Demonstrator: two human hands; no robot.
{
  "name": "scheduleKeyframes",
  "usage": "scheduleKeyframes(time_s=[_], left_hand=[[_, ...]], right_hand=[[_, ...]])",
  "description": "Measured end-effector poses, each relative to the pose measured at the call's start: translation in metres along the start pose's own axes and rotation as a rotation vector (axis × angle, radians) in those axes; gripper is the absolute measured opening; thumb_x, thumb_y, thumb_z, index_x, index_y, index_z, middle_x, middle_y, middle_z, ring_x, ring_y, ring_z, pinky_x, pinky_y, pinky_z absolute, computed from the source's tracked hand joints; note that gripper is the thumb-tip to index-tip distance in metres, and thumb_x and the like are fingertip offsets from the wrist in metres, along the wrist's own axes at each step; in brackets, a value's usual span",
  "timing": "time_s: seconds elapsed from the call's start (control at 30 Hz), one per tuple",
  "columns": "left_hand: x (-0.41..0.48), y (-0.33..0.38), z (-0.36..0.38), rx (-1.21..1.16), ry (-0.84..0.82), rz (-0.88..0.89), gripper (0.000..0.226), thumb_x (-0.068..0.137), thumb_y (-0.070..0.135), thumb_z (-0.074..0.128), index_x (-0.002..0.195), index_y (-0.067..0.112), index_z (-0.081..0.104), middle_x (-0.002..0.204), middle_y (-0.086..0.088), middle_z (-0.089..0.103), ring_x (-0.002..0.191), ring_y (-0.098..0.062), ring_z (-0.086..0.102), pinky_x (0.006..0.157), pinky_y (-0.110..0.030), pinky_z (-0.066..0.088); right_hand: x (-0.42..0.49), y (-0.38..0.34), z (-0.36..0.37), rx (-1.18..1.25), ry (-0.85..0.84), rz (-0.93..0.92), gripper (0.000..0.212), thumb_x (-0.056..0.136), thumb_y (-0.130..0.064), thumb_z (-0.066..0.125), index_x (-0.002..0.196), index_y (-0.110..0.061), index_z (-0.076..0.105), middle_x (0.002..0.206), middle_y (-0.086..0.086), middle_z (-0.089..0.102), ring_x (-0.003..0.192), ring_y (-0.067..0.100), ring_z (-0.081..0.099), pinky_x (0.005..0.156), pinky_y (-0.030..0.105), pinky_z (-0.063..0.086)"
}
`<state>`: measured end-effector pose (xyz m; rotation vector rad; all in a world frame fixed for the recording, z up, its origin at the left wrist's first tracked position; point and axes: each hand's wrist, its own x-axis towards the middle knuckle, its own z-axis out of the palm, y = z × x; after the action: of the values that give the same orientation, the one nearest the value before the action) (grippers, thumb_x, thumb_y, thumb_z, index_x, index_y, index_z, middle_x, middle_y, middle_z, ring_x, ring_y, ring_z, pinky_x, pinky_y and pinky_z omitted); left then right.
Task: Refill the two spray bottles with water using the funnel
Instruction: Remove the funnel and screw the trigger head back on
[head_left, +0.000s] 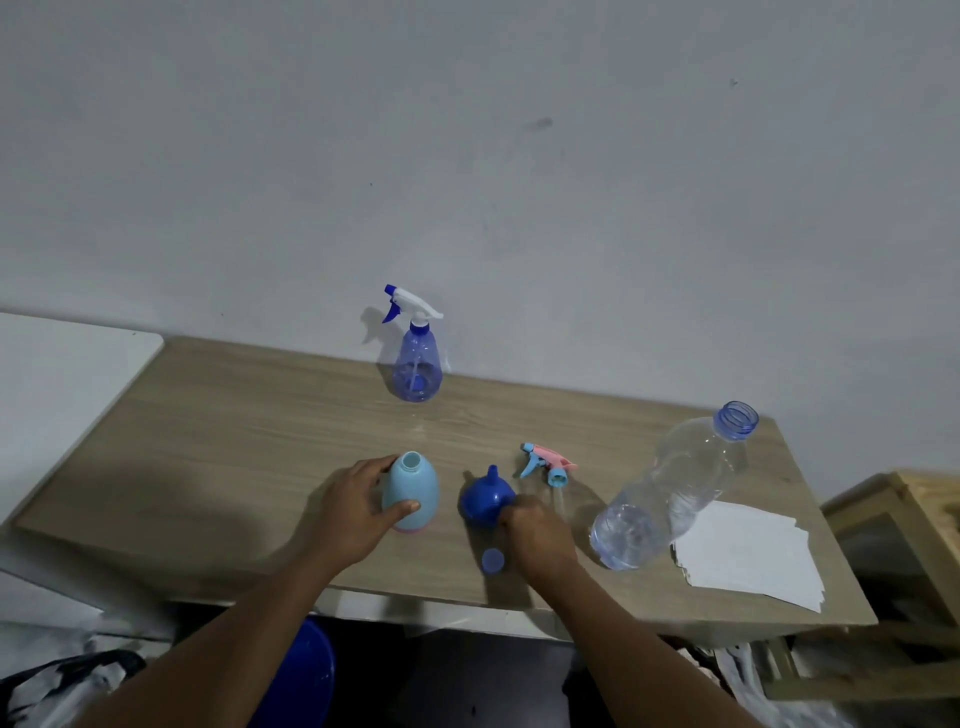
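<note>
Head view of the wooden counter (234, 441). The left hand (358, 512) grips the light-blue spray bottle (410, 491), thumb across its near face and fingers curled round its far left side. The bottle stands upright with its neck open. Just to the right of that hand, the right hand (535, 530) has its fingers curled together onto the near right rim of the blue funnel (485, 501). The funnel rests wide end down on the counter, spout pointing up, and stands between the two hands, apart from the light-blue spray bottle.

A pink and light-blue trigger head (548, 462) lies on its side just beyond the right hand, with its dip tube running back toward the knuckles. A small blue cap (492, 560) lies flat on the counter against the left side of the right wrist. To the right of the right hand stands a large clear water bottle (675, 488), uncapped, with water in its lower part. White paper sheets (748, 553) lie further right, and the bottle's base is at their left edge.

Well beyond both hands, at the counter's far edge against the wall (519, 182), stands the clear blue spray bottle (415, 364). Its white and blue trigger is fitted, and neither hand touches it.
</note>
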<state>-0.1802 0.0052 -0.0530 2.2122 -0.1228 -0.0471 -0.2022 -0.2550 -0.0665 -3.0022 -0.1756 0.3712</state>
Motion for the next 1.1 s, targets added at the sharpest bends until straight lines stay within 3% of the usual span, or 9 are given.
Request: scheduleKeyframes(time_s=[0.13, 0.33, 0.43, 0.53, 0.67, 0.77, 0.87, 1.0, 1.1], left_hand=[[-0.002, -0.005, 0.007, -0.029, -0.019, 0.027, 0.064, 0.078, 0.031, 0.082, 0.135, 0.025, 0.053, 0.123, 0.011, 0.057, 0.107, 0.014, 0.050, 0.081, 0.003, 0.036], [-0.006, -0.027, 0.016, 0.001, -0.056, 0.100, 0.077, 0.084, 0.035, 0.076, 0.148, 0.022, 0.035, 0.143, 0.008, 0.045, 0.121, 0.016, 0.041, 0.089, -0.001, 0.038], [-0.004, -0.035, 0.020, -0.006, -0.060, 0.104, 0.083, 0.083, 0.040, 0.075, 0.151, 0.024, 0.029, 0.146, 0.008, 0.042, 0.121, 0.011, 0.045, 0.093, -0.009, 0.044], [-0.002, -0.037, 0.028, -0.100, -0.076, 0.094, 0.094, 0.080, 0.021, 0.081, 0.154, 0.017, 0.023, 0.150, 0.005, 0.038, 0.122, 0.012, 0.046, 0.086, 0.002, 0.040], [0.007, -0.046, 0.036, -0.123, -0.094, 0.128, 0.104, 0.079, 0.026, 0.082, 0.154, 0.036, 0.010, 0.158, 0.012, 0.028, 0.136, 0.004, 0.039, 0.097, -0.002, 0.037], [0.010, -0.054, 0.039, -0.133, -0.119, 0.121, 0.103, 0.080, 0.034, 0.080, 0.153, 0.043, 0.008, 0.157, 0.020, 0.027, 0.136, 0.005, 0.039, 0.100, -0.006, 0.038], [0.011, -0.053, 0.039, -0.097, -0.115, 0.113, 0.101, 0.080, 0.039, 0.080, 0.152, 0.042, 0.009, 0.149, 0.023, 0.031, 0.122, 0.009, 0.045, 0.090, -0.001, 0.041], [0.011, -0.047, 0.040, -0.135, -0.098, 0.087, 0.099, 0.082, 0.039, 0.077, 0.156, 0.031, 0.012, 0.150, 0.016, 0.034, 0.124, 0.000, 0.048, 0.095, -0.017, 0.049], [0.011, -0.034, 0.039, -0.138, -0.048, 0.086, 0.093, 0.085, 0.033, 0.076, 0.154, 0.032, 0.013, 0.146, 0.023, 0.028, 0.123, 0.014, 0.038, 0.095, -0.002, 0.034]], right_hand=[[0.000, 0.000, 0.008, -0.047, -0.004, 0.023, 0.020, 0.092, -0.016, 0.063, 0.112, -0.016, 0.063, 0.112, 0.004, 0.064, 0.102, 0.018, 0.061, 0.092, 0.032, 0.050], [0.016, 0.018, -0.013, 0.304, 0.222, 0.268, 0.015, 0.094, -0.012, 0.053, 0.093, -0.016, 0.068, 0.090, -0.001, 0.069, 0.080, 0.017, 0.064, 0.068, 0.027, 0.051], [0.037, 0.037, -0.016, 0.568, 0.267, 0.582, 0.020, 0.097, -0.024, 0.054, 0.114, -0.016, 0.062, 0.107, 0.007, 0.065, 0.096, 0.023, 0.064, 0.086, 0.039, 0.056], [0.057, 0.051, -0.011, 0.700, 0.163, 0.738, 0.037, 0.100, -0.033, 0.049, 0.136, -0.023, 0.048, 0.127, 0.012, 0.055, 0.114, 0.032, 0.057, 0.096, 0.049, 0.052], [0.071, 0.053, -0.008, 0.769, 0.133, 0.779, 0.051, 0.102, -0.030, 0.046, 0.151, -0.026, 0.033, 0.144, 0.015, 0.047, 0.127, 0.036, 0.051, 0.104, 0.051, 0.046], [0.078, 0.053, -0.008, 0.745, 0.099, 0.757, 0.047, 0.101, -0.023, 0.049, 0.147, -0.020, 0.041, 0.143, 0.016, 0.046, 0.127, 0.036, 0.050, 0.106, 0.046, 0.044], [0.083, 0.053, -0.009, 0.753, 0.109, 0.743, 0.037, 0.095, -0.023, 0.059, 0.131, -0.016, 0.052, 0.130, 0.015, 0.054, 0.111, 0.032, 0.058, 0.097, 0.043, 0.050], [0.081, 0.052, -0.015, 0.830, 0.153, 0.764, 0.044, 0.096, -0.023, 0.061, 0.133, -0.014, 0.040, 0.125, 0.016, 0.058, 0.109, 0.032, 0.060, 0.088, 0.042, 0.053], [0.078, 0.050, -0.024, 0.878, 0.225, 0.757, 0.046, 0.097, -0.020, 0.060, 0.135, -0.019, 0.035, 0.124, 0.017, 0.061, 0.098, 0.027, 0.061, 0.081, 0.041, 0.056]])
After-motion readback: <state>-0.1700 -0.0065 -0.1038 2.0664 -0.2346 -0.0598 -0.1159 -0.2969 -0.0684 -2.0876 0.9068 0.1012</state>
